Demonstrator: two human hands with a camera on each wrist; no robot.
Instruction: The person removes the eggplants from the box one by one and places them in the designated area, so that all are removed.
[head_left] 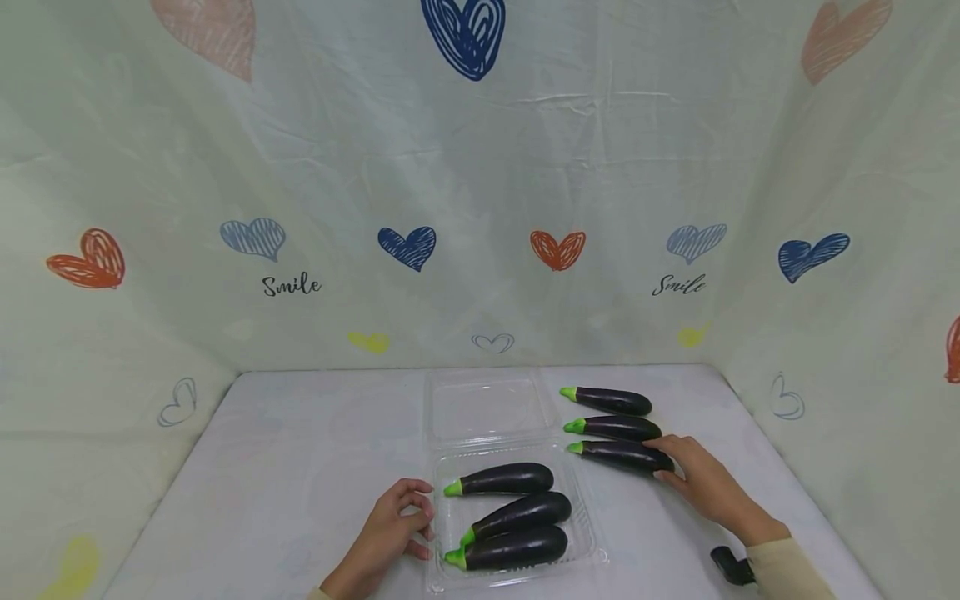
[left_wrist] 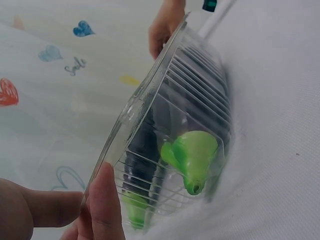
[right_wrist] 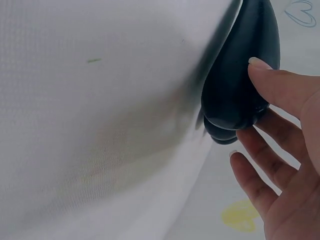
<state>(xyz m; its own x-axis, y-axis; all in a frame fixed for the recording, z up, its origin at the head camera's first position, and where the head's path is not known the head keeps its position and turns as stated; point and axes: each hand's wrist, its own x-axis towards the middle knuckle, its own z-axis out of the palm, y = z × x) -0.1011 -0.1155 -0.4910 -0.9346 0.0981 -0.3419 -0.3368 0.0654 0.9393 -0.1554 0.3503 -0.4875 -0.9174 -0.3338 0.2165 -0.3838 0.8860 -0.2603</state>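
Nearest loose eggplant [head_left: 615, 454]: lies on the table [head_left: 300, 450] right of the clear tray [head_left: 588, 542], its green stem toward it, its blunt end at the right hand [head_left: 705, 479].
Right hand: partly closed, thumb on one side of that blunt end and fingers on the other.
Left hand: pinches the tray's left rim between thumb and finger, the other fingers loosely bent [head_left: 393, 525].
Step in hand: apparently taking hold of this eggplant while the tray is steadied.
Next move: seems to call for a firm grip on the smooth skin and a rise that spares the middle loose eggplant [head_left: 622, 428] close behind.
Tray room: three eggplants [head_left: 517, 547] lie inside; the widest gap is along the right wall.
Lid [head_left: 487, 408]: folded back, flat, just left of the loose stems.
Table edges: the back one runs near the farthest eggplant [head_left: 615, 401]; the right one passes beyond the right hand.
Open room: widest left of the tray.
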